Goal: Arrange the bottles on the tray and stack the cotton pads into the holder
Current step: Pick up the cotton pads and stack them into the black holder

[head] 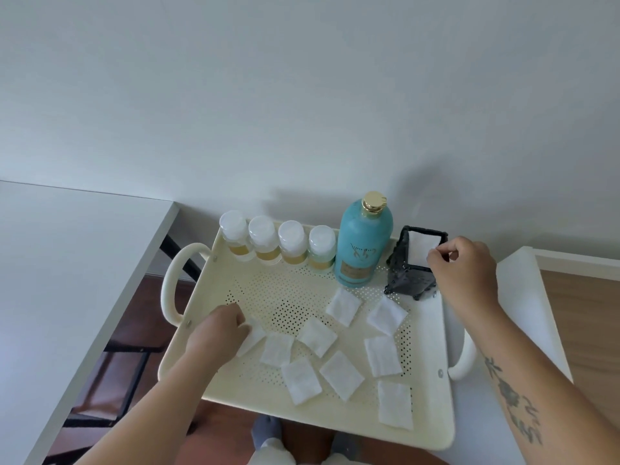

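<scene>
A cream perforated tray (208, 380) holds several small clear bottles (263, 241) with white caps in a row along its far edge. A tall teal bottle (364, 243) with a gold cap stands to their right. At the far right corner sits a black square holder (402, 266) with a white cotton pad (421, 248) in its top. My right hand (464, 270) pinches that pad at the holder's rim. Several white cotton pads (317, 335) lie scattered on the tray floor. My left hand (218, 330) grips the leftmost pad (253, 337).
A white table (67, 263) stands to the left, with a dark frame and wooden floor below. A white surface (523, 297) lies under the tray's right side, next to a wood panel (583, 313). A pale wall rises behind.
</scene>
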{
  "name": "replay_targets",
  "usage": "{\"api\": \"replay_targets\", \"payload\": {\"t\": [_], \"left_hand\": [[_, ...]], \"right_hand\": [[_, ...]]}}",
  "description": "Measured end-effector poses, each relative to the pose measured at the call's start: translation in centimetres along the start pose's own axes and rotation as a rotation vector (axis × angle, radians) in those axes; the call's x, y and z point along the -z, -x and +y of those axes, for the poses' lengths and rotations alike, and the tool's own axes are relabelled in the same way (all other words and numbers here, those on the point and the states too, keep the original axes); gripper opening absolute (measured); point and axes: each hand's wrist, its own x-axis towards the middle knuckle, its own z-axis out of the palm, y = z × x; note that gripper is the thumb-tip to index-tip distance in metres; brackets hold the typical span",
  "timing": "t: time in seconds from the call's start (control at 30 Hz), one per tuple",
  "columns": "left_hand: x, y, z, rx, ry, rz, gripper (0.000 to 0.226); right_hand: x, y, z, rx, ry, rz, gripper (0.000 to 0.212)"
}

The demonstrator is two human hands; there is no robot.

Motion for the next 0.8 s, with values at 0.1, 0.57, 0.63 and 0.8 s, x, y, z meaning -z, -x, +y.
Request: {"api": "replay_targets", "payload": {"t": [0.1, 0.57, 0.63, 0.8], "left_hand": [[0.1, -0.1, 0.0, -0.022, 0.028, 0.017, 0.010], [3.4, 0.6, 2.5, -0.061, 0.490, 0.125, 0.007], [3.7, 0.9, 3.4, -0.053, 0.608, 0.079, 0.007], [4.6, 2.1, 6.1, -0.082, 0.949, -0.045, 0.019]], "right_hand": [[0.0, 0.3, -0.2, 0.055, 0.038, 0.048, 0.019], [-0.9, 0.5, 0.6, 0.224, 0.395, -0.071, 0.038], [-0.9, 0.4, 0.4, 0.209, 0.415, -0.107, 0.040], [-0.8, 0.9, 0.1, 0.251, 0.361, 0.033, 0.035]]}}
